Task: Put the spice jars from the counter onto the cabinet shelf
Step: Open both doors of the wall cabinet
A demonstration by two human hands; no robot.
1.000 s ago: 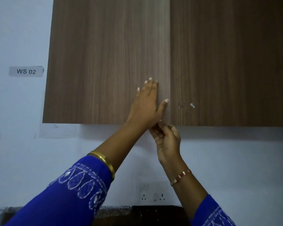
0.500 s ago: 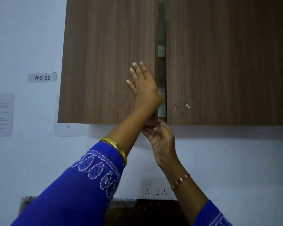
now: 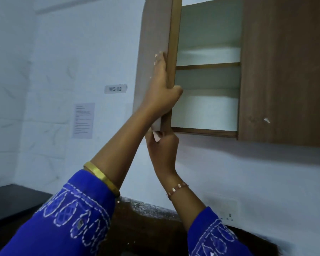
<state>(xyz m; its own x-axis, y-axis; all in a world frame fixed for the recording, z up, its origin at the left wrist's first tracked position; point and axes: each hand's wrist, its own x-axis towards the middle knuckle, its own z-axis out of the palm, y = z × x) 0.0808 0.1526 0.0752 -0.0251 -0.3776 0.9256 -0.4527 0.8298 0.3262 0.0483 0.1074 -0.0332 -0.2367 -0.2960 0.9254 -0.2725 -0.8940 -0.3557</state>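
The left cabinet door [image 3: 153, 58] stands swung outward, showing its edge band to the camera. The left hand [image 3: 162, 93] grips this edge above the door's lower corner: the fingers lie along the outer face and the thumb wraps round to the inner side. The right hand [image 3: 163, 150] is directly below the left hand, at the door's bottom corner, with its fingers curled up against the underside of the door. Whether it clamps the corner or only presses on it cannot be told.

To the right of the door, the cabinet interior is exposed. The middle shelf [image 3: 208, 65] and the bottom shelf [image 3: 203, 131] are both visible, with pale inner walls behind them. The right cabinet door [image 3: 284, 71] is closed.

No spice jars show in this view. The dark counter [image 3: 146, 224] lies well below the door, mostly hidden behind the blue sleeves.

To the left of the door, a label [image 3: 115, 88] and a printed sheet [image 3: 83, 120] are fixed to the wall. Below the right door, a wall socket [image 3: 222, 206] is mounted.
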